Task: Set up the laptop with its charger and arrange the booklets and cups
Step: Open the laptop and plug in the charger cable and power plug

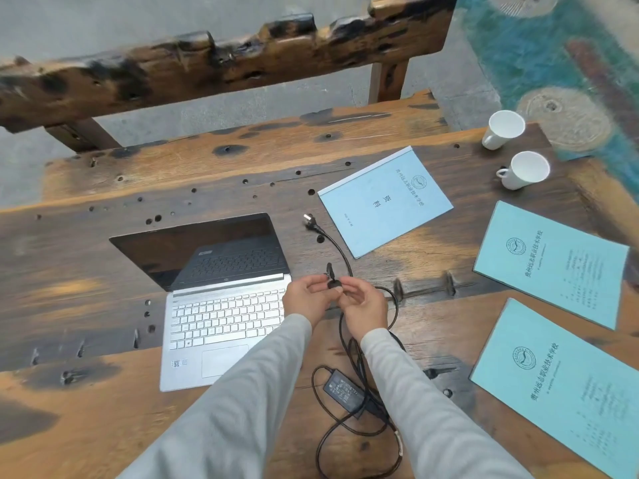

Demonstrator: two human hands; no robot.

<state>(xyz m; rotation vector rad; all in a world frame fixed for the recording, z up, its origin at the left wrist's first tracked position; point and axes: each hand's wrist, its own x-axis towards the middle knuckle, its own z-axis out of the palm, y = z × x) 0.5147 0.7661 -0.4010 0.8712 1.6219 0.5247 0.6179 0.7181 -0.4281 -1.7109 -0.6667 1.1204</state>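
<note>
Left hand (306, 299) and right hand (363, 305) raised together just right of the laptop (221, 305), fingers of both pinched on a small black cable end (333, 283) between them, grey sleeves (238, 392) running back toward the camera. Black cord (345, 257) looping from the hands: one run up to a wall plug (309, 219) lying on the tabletop (86, 271), the rest trailing down to the black charger brick (344, 390) near the front edge. Laptop open, silver, white keys, dark screen. Three pale blue booklets flat to the right: booklet one (385, 202) beside the plug, booklet two (549, 264), booklet three (556, 385). Far right corner, two white cups, rear cup (503, 129) and front cup (524, 169), both seemingly empty.
</note>
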